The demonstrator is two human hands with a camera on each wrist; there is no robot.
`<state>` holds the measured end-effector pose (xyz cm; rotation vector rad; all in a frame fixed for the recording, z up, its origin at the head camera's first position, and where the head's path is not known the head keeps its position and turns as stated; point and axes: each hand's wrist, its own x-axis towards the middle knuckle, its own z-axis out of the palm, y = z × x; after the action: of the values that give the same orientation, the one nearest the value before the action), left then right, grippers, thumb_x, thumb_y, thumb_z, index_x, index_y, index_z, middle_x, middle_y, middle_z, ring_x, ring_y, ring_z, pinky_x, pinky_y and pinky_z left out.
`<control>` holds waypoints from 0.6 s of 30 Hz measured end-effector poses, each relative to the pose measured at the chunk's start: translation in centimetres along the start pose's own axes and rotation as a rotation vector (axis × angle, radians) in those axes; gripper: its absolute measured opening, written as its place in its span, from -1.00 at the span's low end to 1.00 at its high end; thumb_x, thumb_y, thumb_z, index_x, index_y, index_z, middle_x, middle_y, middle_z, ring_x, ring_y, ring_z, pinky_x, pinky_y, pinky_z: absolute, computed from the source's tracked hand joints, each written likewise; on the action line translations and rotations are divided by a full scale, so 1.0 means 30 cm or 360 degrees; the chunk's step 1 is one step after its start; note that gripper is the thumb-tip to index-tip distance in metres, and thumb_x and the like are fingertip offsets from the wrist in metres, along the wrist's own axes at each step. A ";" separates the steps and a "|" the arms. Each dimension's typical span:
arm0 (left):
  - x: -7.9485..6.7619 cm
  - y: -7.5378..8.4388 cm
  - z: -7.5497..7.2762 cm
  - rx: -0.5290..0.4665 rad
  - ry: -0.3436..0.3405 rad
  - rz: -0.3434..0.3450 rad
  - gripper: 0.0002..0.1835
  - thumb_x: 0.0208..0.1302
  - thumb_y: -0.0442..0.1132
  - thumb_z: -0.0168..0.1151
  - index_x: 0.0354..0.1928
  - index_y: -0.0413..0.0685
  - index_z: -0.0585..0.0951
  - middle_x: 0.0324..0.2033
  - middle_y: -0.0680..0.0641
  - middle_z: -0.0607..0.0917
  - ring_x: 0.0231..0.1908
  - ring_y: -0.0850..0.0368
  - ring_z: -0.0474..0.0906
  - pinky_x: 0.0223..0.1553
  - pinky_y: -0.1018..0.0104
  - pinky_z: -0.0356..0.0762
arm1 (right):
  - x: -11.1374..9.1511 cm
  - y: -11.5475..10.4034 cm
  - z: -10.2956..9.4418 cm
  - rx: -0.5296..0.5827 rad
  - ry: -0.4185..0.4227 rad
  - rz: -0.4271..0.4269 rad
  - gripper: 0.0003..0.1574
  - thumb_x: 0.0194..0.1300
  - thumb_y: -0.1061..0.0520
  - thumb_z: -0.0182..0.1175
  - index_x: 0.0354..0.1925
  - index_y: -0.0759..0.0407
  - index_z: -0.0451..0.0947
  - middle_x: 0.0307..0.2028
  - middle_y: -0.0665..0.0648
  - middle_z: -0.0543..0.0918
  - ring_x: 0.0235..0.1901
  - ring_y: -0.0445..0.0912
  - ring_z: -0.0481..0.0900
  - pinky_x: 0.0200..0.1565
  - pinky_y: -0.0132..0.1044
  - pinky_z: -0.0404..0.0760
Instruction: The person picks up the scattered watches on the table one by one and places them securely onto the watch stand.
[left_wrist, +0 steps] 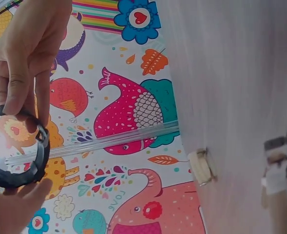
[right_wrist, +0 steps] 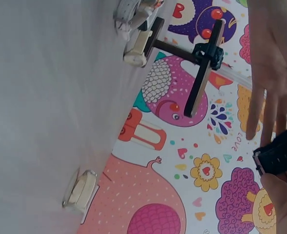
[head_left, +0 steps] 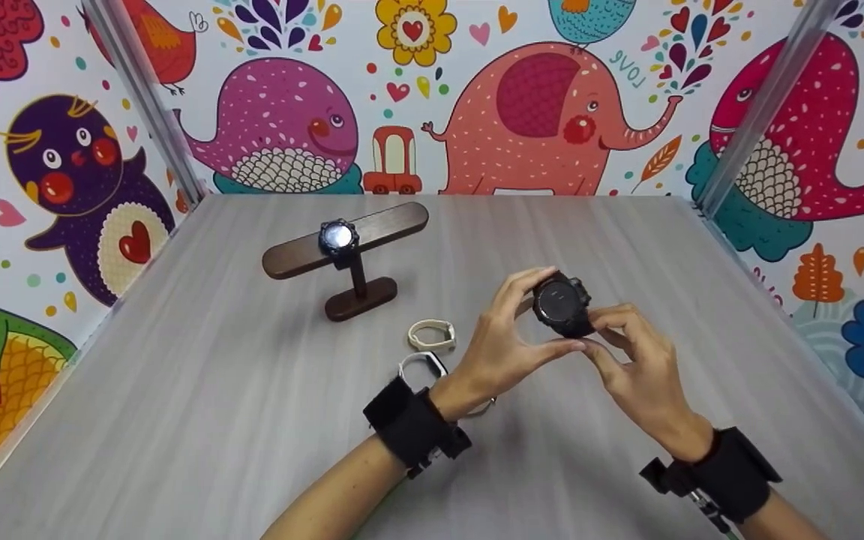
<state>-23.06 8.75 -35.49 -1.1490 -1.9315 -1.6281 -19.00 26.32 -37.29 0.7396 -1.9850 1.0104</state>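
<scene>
A round-faced black wristwatch (head_left: 561, 302) is held up over the table between both hands, its dark face upward in the head view. My left hand (head_left: 507, 337) grips it from the left, fingers at the far edge and thumb at the near edge. My right hand (head_left: 638, 367) pinches the strap at the watch's lower right. The two thumbs nearly meet below it. In the left wrist view the watch strap (left_wrist: 24, 179) forms a closed loop. Part of the dark strap (right_wrist: 275, 156) shows between fingers in the right wrist view.
A dark wooden T-shaped stand (head_left: 394, 225) at the back left bears another black watch (head_left: 339, 237). A cream band (head_left: 432, 335) and a white band (head_left: 423, 364) lie beside my left wrist. Another cream band (right_wrist: 81, 190) lies on the table (head_left: 214, 420). Patterned walls (head_left: 469, 30) enclose it.
</scene>
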 end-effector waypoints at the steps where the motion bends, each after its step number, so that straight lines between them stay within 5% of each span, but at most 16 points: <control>1: 0.002 0.016 -0.008 -0.0013 0.0014 0.0043 -0.17 -0.13 -0.26 0.46 0.22 -0.32 0.29 0.15 -0.23 0.38 0.17 0.02 0.38 0.16 0.33 0.44 | 0.000 -0.005 0.007 0.0016 0.0013 0.0005 -0.59 -0.22 0.62 0.28 -0.32 0.46 0.42 -0.24 0.23 0.56 -0.07 -0.20 0.55 -0.01 -0.49 0.54; 4: 0.005 0.054 -0.031 -0.0019 0.0046 0.0176 -0.19 -0.17 -0.36 0.47 0.17 -0.43 0.29 0.12 -0.33 0.39 0.14 -0.10 0.39 0.18 0.29 0.43 | 0.000 -0.015 0.027 0.0072 0.0055 0.0014 -0.57 -0.24 0.65 0.26 -0.31 0.48 0.41 -0.23 0.21 0.54 -0.08 -0.16 0.56 -0.01 -0.45 0.55; 9: 0.001 0.022 -0.042 0.0100 0.0044 0.0342 -0.21 -0.13 -0.31 0.46 0.17 -0.39 0.30 0.14 -0.29 0.42 0.17 -0.04 0.39 0.23 0.34 0.36 | -0.001 -0.023 0.061 0.0185 0.0102 -0.0008 -0.59 -0.24 0.68 0.23 -0.33 0.51 0.40 -0.28 0.24 0.49 -0.12 -0.19 0.54 0.02 -0.43 0.55; 18: -0.016 -0.028 -0.076 0.0251 -0.0061 0.0437 -0.27 -0.02 -0.18 0.40 0.21 -0.22 0.32 0.17 -0.16 0.43 0.22 0.13 0.36 0.26 0.37 0.31 | -0.016 -0.014 0.100 0.0206 0.0053 -0.0059 -0.56 -0.27 0.67 0.27 -0.32 0.54 0.41 -0.28 0.20 0.51 -0.07 -0.22 0.53 0.02 -0.44 0.54</control>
<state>-23.90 6.43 -35.76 -1.3213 -1.7956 -1.2967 -19.54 23.63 -38.67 0.8213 -1.8839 1.1303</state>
